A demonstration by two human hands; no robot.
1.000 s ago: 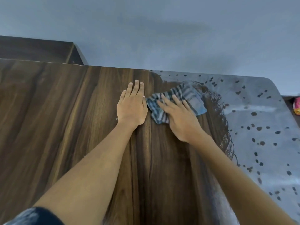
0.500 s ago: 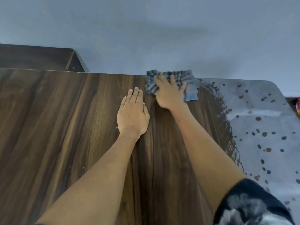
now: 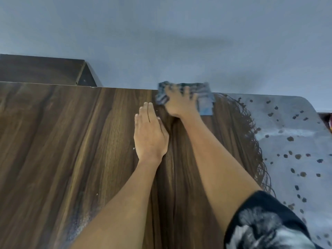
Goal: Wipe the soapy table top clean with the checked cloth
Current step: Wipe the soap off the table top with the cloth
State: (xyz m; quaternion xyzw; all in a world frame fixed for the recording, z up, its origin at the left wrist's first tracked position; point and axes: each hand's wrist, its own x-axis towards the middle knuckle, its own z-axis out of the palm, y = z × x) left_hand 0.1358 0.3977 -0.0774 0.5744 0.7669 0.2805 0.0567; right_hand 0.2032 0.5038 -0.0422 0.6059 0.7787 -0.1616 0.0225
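Note:
The dark wood-grain table top (image 3: 62, 141) fills the lower view. Its right part is covered by a grey soapy film (image 3: 296, 141) dotted with dark spots, with a ragged streaked edge. My right hand (image 3: 179, 103) presses flat on the blue-grey checked cloth (image 3: 205, 103) at the table's far edge, fingers spread over it, the image blurred there. My left hand (image 3: 150, 135) lies flat on the bare wood just left of and nearer than the cloth, fingers together, holding nothing.
A grey-blue wall (image 3: 179, 42) rises right behind the table's far edge. A dark wooden unit (image 3: 41, 71) stands behind the table at the left. A small red and yellow object (image 3: 330, 123) shows at the right edge beyond the rounded corner.
My right hand pushed the cloth away from me, from mid-table up to the far edge, where it now stays. The left hand stayed in place on the wood.

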